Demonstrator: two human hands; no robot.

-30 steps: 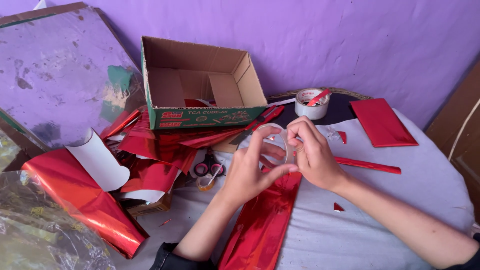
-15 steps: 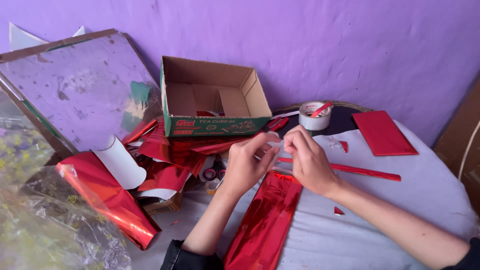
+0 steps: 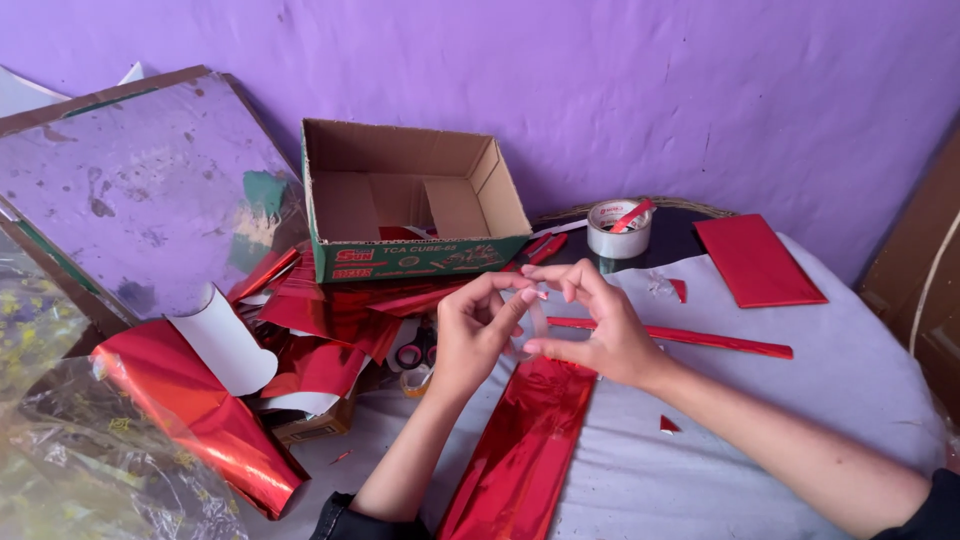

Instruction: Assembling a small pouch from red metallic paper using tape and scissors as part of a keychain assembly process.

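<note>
Both the left hand [image 3: 478, 335] and right hand [image 3: 590, 330] pinch a clear tape strip [image 3: 537, 318] just above the red foil strip [image 3: 525, 445], whose long axis runs toward the person.

The room is bright with soft, even daylight, and shadows are weak; only a faint one lies under the hands on the desk [image 3: 800, 400]. The red foil strip [image 3: 520, 450] and the foil roll [image 3: 200, 420] give small glare spots. The clear plastic sheet [image 3: 60, 470] at the lower left corner looks blurred and stretched. The middle is sharp.
</note>
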